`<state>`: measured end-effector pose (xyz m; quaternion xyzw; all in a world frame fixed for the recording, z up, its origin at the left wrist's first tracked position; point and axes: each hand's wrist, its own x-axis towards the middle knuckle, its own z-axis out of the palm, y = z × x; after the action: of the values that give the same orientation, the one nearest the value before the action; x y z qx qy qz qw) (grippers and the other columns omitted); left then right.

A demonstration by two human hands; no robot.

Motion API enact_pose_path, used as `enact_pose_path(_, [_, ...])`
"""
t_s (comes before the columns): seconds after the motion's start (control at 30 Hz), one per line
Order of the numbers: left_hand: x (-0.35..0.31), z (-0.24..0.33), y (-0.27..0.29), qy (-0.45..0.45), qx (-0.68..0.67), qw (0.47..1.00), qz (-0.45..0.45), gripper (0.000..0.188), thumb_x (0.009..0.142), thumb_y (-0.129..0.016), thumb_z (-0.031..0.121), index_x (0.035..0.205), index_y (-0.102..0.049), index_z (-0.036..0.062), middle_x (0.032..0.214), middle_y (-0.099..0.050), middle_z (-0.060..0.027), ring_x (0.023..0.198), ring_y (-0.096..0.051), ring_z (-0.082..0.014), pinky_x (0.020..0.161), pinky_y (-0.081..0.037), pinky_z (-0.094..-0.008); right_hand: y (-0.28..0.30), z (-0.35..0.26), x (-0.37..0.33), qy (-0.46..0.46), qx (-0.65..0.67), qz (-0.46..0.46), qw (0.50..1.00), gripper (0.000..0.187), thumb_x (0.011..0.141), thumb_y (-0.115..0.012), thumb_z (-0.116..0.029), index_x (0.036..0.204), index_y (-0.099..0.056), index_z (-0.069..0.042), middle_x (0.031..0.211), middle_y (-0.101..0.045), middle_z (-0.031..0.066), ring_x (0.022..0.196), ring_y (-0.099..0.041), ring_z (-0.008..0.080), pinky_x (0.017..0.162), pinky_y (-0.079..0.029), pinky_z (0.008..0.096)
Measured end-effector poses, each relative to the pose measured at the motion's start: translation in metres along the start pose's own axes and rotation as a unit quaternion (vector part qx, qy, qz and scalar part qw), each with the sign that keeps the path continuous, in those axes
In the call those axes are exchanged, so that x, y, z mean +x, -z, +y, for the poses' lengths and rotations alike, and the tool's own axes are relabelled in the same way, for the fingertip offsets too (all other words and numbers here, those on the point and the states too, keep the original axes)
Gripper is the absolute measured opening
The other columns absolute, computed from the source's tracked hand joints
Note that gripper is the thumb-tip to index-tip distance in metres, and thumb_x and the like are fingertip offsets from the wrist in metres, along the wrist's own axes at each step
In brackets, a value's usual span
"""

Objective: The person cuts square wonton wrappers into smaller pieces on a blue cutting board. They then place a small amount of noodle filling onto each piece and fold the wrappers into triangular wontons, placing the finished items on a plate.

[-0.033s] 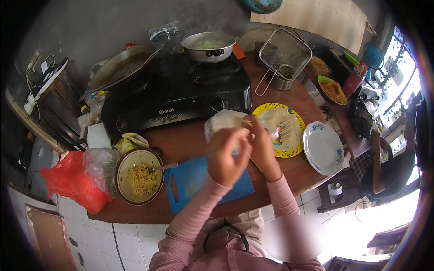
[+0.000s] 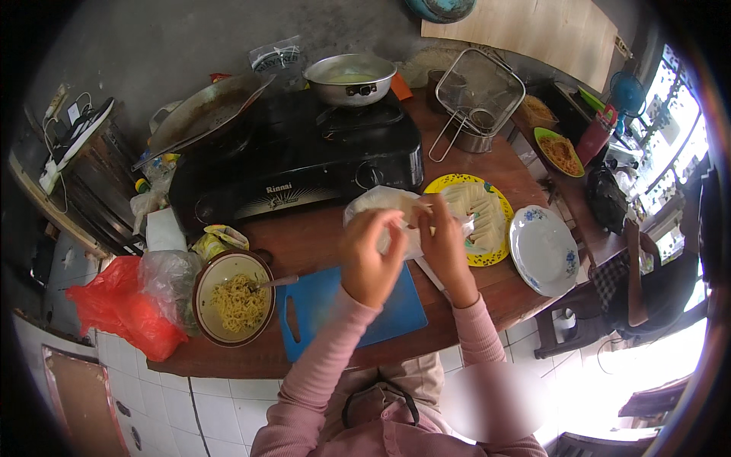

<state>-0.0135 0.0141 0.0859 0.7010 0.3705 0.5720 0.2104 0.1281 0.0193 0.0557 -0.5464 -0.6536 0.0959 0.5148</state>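
Observation:
Over the plastic bag (image 2: 364, 207), my left hand (image 2: 367, 259) and my right hand (image 2: 448, 251) are raised close together. A thin pale wrapper sheet (image 2: 412, 210) stretches between their fingertips, both hands pinching it. Right of them, a yellow-rimmed plate (image 2: 493, 259) bears several pale folded wrappers (image 2: 487, 221). A blue cutting board (image 2: 400, 305) lies below my hands, partly covered by my left forearm. Beside my right hand a narrow metal blade (image 2: 431, 274) shows. Further left, a bowl (image 2: 204, 324) holds noodles (image 2: 237, 305) and a spoon (image 2: 276, 282).
Behind my hands is a black two-burner stove (image 2: 304, 156) with a metal pot (image 2: 354, 91) and a wok (image 2: 194, 118). A wire strainer (image 2: 495, 87) and a white plate (image 2: 541, 251) are at right. A red plastic bag (image 2: 118, 305) lies left. Another person (image 2: 651, 297) is at far right.
My left hand has shifted slightly left and down, away from my right. The gap between them is wider, and the wrapper sheet now shows in it.

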Motion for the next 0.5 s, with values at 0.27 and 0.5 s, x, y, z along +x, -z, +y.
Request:
enact_pose_path(0.27, [-0.006, -0.06, -0.04, 0.112, 0.142, 0.956, -0.232, 0.021, 0.071, -0.067, 0.022, 0.073, -0.057, 0.0041, 0.08, -0.063, -0.0125, 0.077, -0.06, -0.0285, 0.068, -0.048, -0.0403, 0.024, -0.012, 0.007, 0.02, -0.173, -0.03, 0.984, 0.011, 0.084, -0.049, -0.002, 0.095, -0.047, -0.004, 0.078, -0.063, 0.0192, 0.066, -0.06, 0.039, 0.056, -0.047, 0.0455])
enact_pose_path(0.5, [-0.027, -0.05, -0.007, 0.18, -0.262, 0.948, 0.005, 0.015, 0.071, -0.06, -0.006, 0.069, -0.048, 0.0019, 0.086, -0.061, -0.0079, 0.08, -0.058, -0.0147, 0.074, -0.045, -0.0281, 0.028, -0.026, 0.006, 0.038, -0.223, -0.071, 0.971, 0.006, 0.08, -0.052, -0.003, 0.086, -0.051, -0.004, 0.075, -0.062, 0.0158, 0.065, -0.062, 0.0349, 0.055, -0.048, 0.0424])
